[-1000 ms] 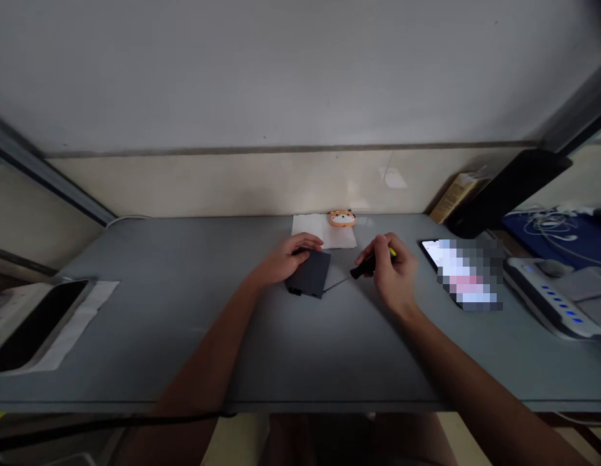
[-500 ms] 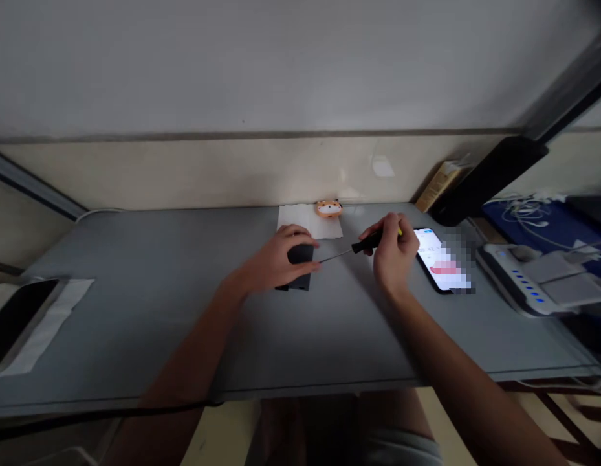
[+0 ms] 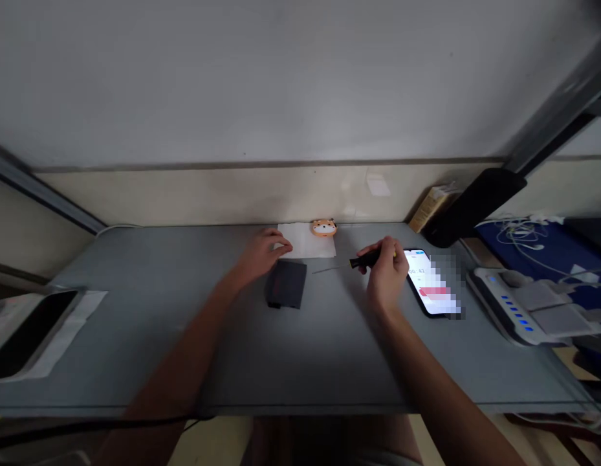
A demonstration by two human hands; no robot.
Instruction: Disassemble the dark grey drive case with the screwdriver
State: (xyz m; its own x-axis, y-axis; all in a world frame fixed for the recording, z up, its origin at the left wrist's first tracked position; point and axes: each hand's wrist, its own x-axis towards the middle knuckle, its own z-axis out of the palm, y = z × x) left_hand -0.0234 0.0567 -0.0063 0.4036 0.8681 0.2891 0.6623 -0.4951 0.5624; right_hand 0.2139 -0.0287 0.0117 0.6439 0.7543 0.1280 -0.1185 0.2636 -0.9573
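Observation:
In my right hand [image 3: 385,268] is a screwdriver [image 3: 363,260] with a black and yellow handle, its thin shaft pointing left above the desk. A flat dark rectangular case [image 3: 286,283] lies on the desk, left of the screwdriver tip and apart from it. My left hand [image 3: 264,252] is just beyond the case, at the left edge of a white paper sheet [image 3: 300,241]. Its thumb and fingers come together in a pinch, and whatever might be between them is too small to make out. An orange and white animal-faced item [image 3: 324,227] rests on the paper.
A lit phone [image 3: 429,285] lies right of my right hand. Farther right are a power strip [image 3: 508,307] with plugs, a black cylinder [image 3: 475,207], a yellowish box [image 3: 429,208] and tangled earphones. At the left, a dark device [image 3: 35,330] lies on white paper.
My left hand has let go of the dark case and moved to the paper's left edge, leaving the case uncovered. The screwdriver stays in my right hand. The view has tilted up slightly.

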